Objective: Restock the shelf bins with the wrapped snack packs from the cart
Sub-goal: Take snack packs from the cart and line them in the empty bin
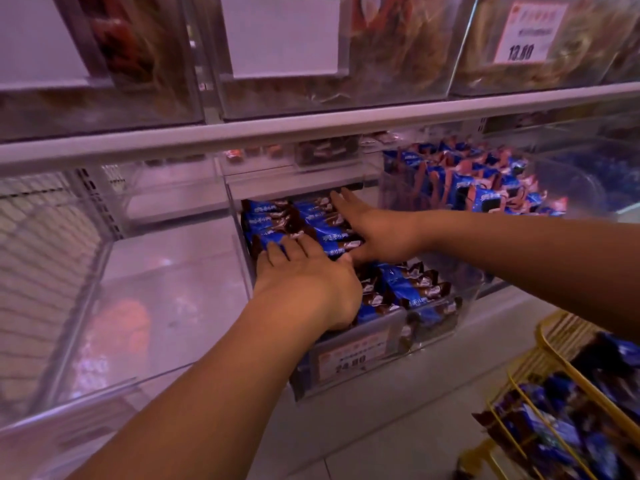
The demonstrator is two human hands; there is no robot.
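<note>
Item: clear acrylic shelf bin (242, 258), middle of the lower shelf, holding blue-and-brown wrapped snack packs (273, 220). Packs lie in rows across the far part of the bin and in a looser heap (408, 289) toward the near front wall. An orange price tag (349, 358) reading 24.80 is fixed to the bin's near face.

Left hand (308, 285): palm down, fingers extended and slightly spread, lying flat on the packs at the near left of the bin. Whether it grips any pack cannot be told; the fingers cover several wrappers.

Right hand (374, 230): reaching in from the right, palm down, fingers stretched out toward the far wall, resting on the packs of the right-hand row. The thumb points near-left and touches the left hand's fingertips. No pack is visibly enclosed.

Adjoining: empty clear bin (166, 299) to the left; bin of blue-and-pink packs (485, 181) to the right, set farther back.

Above: grey shelf rail (311, 129); upper clear bins with brown, blurred contents, one bearing a price card (526, 32) marked 13.80.

Near right: yellow wire cart basket (554, 344) containing more blue-and-brown packs (554, 424).
</note>
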